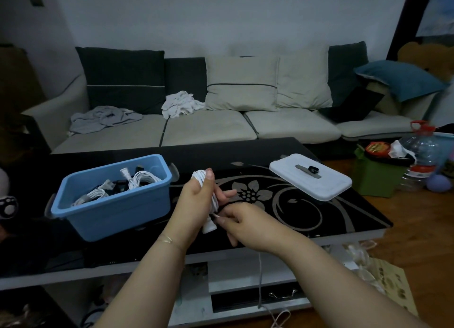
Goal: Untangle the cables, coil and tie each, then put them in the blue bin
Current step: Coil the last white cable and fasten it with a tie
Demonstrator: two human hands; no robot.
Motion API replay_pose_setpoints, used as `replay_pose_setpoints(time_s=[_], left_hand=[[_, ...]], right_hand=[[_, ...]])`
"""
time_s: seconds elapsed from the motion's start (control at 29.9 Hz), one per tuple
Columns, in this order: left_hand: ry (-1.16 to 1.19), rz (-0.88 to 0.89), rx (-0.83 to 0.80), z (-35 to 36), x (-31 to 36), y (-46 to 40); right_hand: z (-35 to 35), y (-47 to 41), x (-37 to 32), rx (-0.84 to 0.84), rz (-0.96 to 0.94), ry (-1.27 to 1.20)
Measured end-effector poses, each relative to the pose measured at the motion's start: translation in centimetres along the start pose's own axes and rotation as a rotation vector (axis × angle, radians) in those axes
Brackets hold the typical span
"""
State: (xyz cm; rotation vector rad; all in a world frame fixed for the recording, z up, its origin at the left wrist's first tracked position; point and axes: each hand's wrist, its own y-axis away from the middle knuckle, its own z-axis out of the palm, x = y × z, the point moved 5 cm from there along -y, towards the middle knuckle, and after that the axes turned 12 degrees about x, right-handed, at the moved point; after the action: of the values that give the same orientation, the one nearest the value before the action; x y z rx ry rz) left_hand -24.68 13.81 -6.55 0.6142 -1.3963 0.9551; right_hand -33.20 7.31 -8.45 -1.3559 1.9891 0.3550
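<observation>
My left hand (196,200) grips a coiled white cable (202,177) upright above the black glass table (319,219); the coil's top loops stick out above my thumb and its white plug (209,227) hangs below. My right hand (242,223) pinches the cable near its lower end, just beside the plug. A thin strand (260,278) hangs from my right hand down past the table's front edge. The blue bin (110,212) stands to the left on the table, holding several coiled white cables (142,177) and a dark one.
The bin's white lid (319,187) lies at the table's back right, with a small black item (313,169) and a grey strip on it. A sofa with cushions and clothes runs behind. Bottles, a green box and clutter sit on the floor at right.
</observation>
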Motion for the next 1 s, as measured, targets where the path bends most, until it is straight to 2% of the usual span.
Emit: replay_pose_setpoints(time_s=[0.13,0.27,0.3,0.4,0.47,0.64,0.84,1.0], left_hand=[[-0.107,0.016,-0.067,0.3,-0.8,-0.4],[-0.597,0.240,-0.111,0.1,-0.7,-0.4],[-0.659,0.247,-0.142,0.2,-0.7,-0.1],[-0.624,0.086,-0.376,1.3,-1.5,1.0],[-0.588,0.047,-0.515,2.2,-1.9,1.6],[-0.563,-0.064,-0.636,1.9,-2.6,1.8],[-0.527,-0.086,-0.705,2.0,-3.1,2.2],[-0.468,-0.099,-0.731,1.9,-2.9,2.6]], right_hand=[[-1.2,-0.1,0.4,0.082,-0.014,0.094],[-2.1,0.0,0.7,-0.001,-0.022,-0.012],[-2.5,-0.1,0.9,0.007,-0.027,-0.003],[-3.4,-0.4,1.8,0.095,-0.041,0.072],[-3.7,-0.3,2.1,0.128,-0.063,0.184],[-4.5,-0.1,2.4,0.167,-0.053,0.303],[-4.5,-1.1,3.8,0.078,0.004,-0.089],[-5.0,-1.4,4.4,0.160,-0.001,-0.252]])
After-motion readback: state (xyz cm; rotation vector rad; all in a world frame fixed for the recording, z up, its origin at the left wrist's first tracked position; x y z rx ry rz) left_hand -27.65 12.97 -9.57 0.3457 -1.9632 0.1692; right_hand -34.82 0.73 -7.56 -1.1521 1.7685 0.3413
